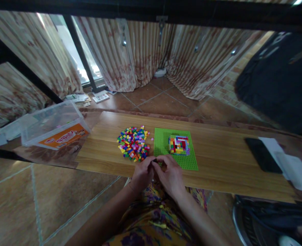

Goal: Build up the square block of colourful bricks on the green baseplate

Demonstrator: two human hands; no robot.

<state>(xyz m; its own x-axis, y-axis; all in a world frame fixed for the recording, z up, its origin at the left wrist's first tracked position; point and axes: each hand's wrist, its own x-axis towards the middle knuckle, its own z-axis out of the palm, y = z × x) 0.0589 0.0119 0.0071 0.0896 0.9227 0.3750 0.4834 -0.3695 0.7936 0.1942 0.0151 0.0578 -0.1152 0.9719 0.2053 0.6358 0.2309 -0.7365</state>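
Note:
My left hand and my right hand meet at the near edge of the wooden board, fingertips pinched together. Between them is a small dark piece, probably a toy brick, mostly covered by the fingers. Just beyond my right hand lies a green baseplate. On it stands a low square build of colourful bricks, with several colours in its walls. A heap of loose small bricks spreads on the board beyond my left hand, and a single pink brick sits between heap and baseplate.
A clear plastic box with an orange label stands at the left. At the board's right end lie a dark flat tablet-like object and white items. Striped curtains hang beyond. A dark metal bar crosses the top.

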